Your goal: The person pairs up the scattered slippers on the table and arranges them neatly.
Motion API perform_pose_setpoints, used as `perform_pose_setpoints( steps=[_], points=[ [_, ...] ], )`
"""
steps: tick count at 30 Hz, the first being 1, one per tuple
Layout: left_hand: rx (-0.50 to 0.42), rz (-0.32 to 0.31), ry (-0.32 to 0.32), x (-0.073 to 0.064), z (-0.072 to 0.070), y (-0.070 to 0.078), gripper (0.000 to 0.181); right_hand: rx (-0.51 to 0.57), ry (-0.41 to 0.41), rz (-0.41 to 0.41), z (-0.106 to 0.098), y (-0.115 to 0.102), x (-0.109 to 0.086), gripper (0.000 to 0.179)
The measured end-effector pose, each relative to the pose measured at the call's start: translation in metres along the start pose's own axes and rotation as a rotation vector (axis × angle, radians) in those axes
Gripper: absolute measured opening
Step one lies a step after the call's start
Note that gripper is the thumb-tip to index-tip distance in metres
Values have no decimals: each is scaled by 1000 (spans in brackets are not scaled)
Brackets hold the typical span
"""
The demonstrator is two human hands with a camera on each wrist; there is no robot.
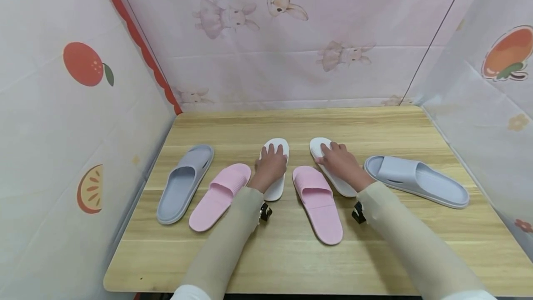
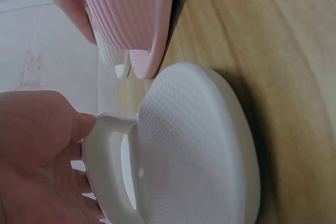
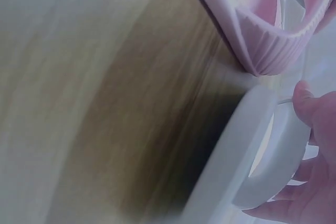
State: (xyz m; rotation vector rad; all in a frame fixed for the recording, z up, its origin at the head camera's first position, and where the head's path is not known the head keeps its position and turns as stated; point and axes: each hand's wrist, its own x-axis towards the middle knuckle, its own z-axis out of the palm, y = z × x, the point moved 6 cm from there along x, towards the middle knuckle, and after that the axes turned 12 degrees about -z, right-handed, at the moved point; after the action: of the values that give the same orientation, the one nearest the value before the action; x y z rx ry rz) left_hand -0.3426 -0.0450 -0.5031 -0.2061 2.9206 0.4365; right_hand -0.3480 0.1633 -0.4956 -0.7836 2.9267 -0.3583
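My left hand [image 1: 271, 166] lies over the strap of a white slipper [image 1: 275, 192], its thumb against the strap's side in the left wrist view and the fingers across the top. My right hand [image 1: 341, 165] spans the strap of a second white slipper [image 1: 344, 188], thumb on one side and fingers on the other. Each hand grips its slipper by the strap; both straps are largely hidden from above. Between the white pair sits a pink slipper [image 1: 320, 209]. Its pink mate [image 1: 214, 203] lies left of my left hand, under the edge of my sleeve.
A grey slipper [image 1: 181, 189] stands at the left of the wooden table [image 1: 291, 272]; another grey slipper [image 1: 433, 184] lies nearly sideways at the right. Printed cloth [image 1: 258, 68] encloses the back and sides. Black wrist devices [image 1: 358, 213] hang below the sleeves.
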Motion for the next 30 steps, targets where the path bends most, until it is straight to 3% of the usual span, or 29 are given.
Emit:
perform_pose_setpoints(
  steps=[8, 21, 30],
  points=[
    [5, -1, 15, 7, 0, 7, 52, -23, -3, 7, 1, -1, 11, 62],
    [1, -22, -16, 25, -3, 15, 53, -55, 11, 21, -1, -4, 34, 57],
    [-24, -36, 16, 34, -5, 22, 53, -67, 33, 33, -8, -7, 50, 54]
  ],
)
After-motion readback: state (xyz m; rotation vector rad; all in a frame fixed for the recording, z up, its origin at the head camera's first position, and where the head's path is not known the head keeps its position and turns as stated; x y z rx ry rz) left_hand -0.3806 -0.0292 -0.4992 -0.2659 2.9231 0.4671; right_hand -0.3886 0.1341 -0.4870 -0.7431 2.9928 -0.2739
